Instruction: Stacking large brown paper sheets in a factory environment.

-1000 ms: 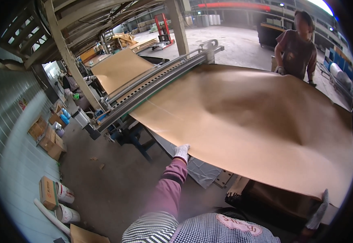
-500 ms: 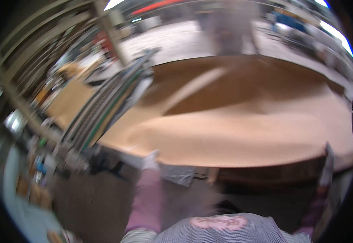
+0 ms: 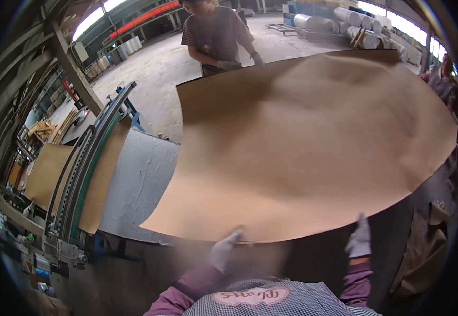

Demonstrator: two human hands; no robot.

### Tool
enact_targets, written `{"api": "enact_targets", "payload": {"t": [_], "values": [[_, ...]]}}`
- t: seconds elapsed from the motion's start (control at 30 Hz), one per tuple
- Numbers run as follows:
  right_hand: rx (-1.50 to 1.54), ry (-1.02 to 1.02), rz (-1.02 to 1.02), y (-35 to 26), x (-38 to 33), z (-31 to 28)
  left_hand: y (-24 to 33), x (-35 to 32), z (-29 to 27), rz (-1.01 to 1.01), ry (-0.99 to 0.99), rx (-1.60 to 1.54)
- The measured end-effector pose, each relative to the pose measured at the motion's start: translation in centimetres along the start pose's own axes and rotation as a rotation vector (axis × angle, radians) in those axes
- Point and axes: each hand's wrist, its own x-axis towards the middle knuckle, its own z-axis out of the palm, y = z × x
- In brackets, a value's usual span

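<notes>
A large, thin, tan-brown sheet spreads in front of me, bulging and curving between its edges. My left hand, in a pale work glove, grips its near edge with the thumb on top; the other fingers are under the sheet. Farther right along that edge is my right hand, also gloved, its thumb tip at the rim and its remaining fingers partly hidden. At the far edge a co-worker in striped sleeves and pale gloves has both hands by the sheet.
To the left runs a long machine rail with a green strip. Beside it lies a wrinkled grey sheet on a blue-framed bench. Another person stands at the far right. Crumpled brown material hangs at the lower right. White rolls lie at the back.
My view has swung right and the bench with the grey sheet shows more. The brown sheet's far side has risen and bulges. Both my hands stay at its near edge, now closer together.
</notes>
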Motion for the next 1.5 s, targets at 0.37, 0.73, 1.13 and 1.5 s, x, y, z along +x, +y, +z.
{"api": "enact_targets", "payload": {"t": [0.37,0.73,1.13,1.5], "values": [[-0.06,0.218,-0.191,2.2,20.6,-5.7,-2.7,-0.3,-9.0,0.155,0.242,-0.002],[-0.676,-0.214,-0.002,18.3,7.1,-6.8,-2.1,-10.3,-34.3,-0.144,0.49,-0.006],[-1.216,-0.477,0.745,36.6,-30.1,23.5,22.1,-8.3,-68.1,0.685,1.485,0.29],[-1.152,-0.686,0.763,43.5,-34.5,30.0,25.4,-10.0,-61.7,0.36,0.712,0.15]]}}
